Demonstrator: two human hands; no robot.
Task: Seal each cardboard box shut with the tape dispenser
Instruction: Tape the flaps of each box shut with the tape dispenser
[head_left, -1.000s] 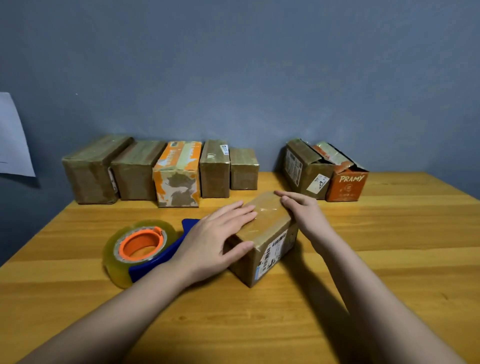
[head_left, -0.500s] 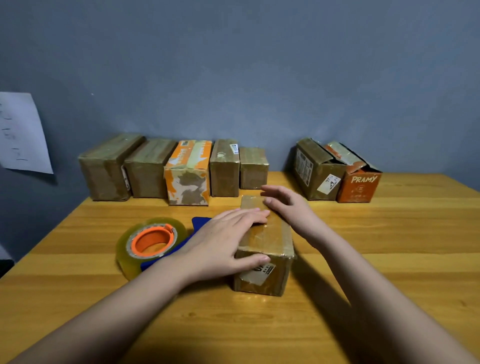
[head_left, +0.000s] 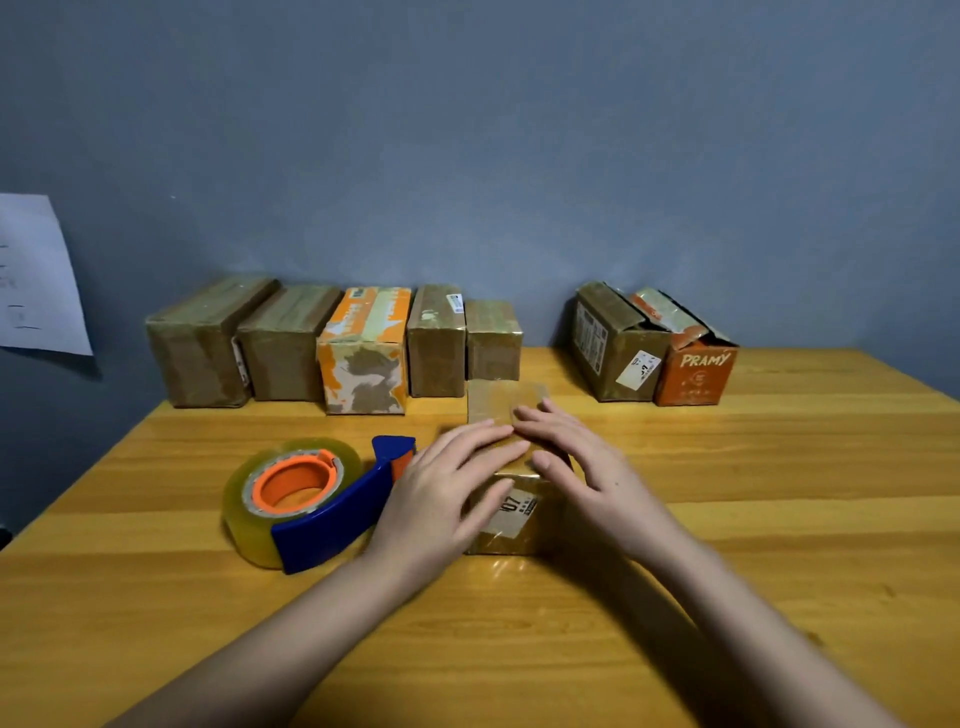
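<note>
Box (head_left: 506, 402) turned end-on; both hands (head_left: 441, 499) (head_left: 587, 467) now flat atop.

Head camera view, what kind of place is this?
Probably a home or small-shop packing spot, not a warehouse: a wooden table against a plain grey wall, a row of small taped boxes along it, and a tape dispenser lying nearby.

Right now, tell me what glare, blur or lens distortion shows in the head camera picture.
Head view: soft glare on the glossy tape atop the box under both hands; slight motion blur on the left hand and right hand; wide-angle bending tilts the outer boxes and the wooden table edges; shadows fall soft.
</note>
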